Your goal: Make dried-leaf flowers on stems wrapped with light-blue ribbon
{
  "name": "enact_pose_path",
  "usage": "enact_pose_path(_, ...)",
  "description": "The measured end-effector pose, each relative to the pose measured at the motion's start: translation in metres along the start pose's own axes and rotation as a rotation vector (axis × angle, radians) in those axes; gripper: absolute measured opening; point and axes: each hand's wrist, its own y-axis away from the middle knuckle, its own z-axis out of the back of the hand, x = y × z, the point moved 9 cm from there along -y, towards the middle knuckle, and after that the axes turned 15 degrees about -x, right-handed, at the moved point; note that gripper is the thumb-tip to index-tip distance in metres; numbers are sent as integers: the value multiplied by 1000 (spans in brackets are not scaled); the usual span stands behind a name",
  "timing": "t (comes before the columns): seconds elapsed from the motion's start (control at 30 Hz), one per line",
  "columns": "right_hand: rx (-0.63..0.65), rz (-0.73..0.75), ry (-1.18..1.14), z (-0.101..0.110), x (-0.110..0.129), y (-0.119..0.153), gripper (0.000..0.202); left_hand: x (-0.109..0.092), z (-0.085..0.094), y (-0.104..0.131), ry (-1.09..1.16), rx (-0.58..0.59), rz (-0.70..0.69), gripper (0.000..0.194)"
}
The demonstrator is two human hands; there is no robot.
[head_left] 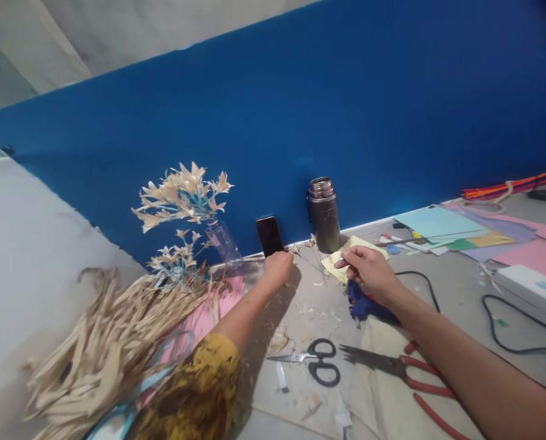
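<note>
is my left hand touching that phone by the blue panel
Cannot tell: in the head view, the left hand overlaps the lower edge of the phone, hiding any contact or gap.

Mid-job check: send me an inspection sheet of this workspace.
Surface: grey tabletop, strewn with pale scraps.
Job's things: phone propped up; yellow paper; blue tool, partly hidden.
Clutter: black-handled scissors, red-handled shears, dry strips heaped at left.
Hands: left hand at the phone's lower end, contact unclear; right hand by the yellow paper, fingertips drawn together, any held item unclear.
Cables: black cable looping near a white box.
Surroundings: blue partition behind; uncapped flask standing before it.
</note>
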Motion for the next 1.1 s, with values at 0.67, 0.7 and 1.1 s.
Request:
enact_pose_path(0.67, 165, -149, -253, -34, 10, 49, 38, -47, 24, 102, 2032, 195, 650, 40)
enact_pose_path(0.7, 168, -147, -270, -36, 10, 52, 38, -51, 25, 105, 2090, 212, 677, 41)
enact_pose_path(1.1, 180, -10, -181, -40, 18, 60, 37, -70, 17, 116, 2147, 258, 792, 41)
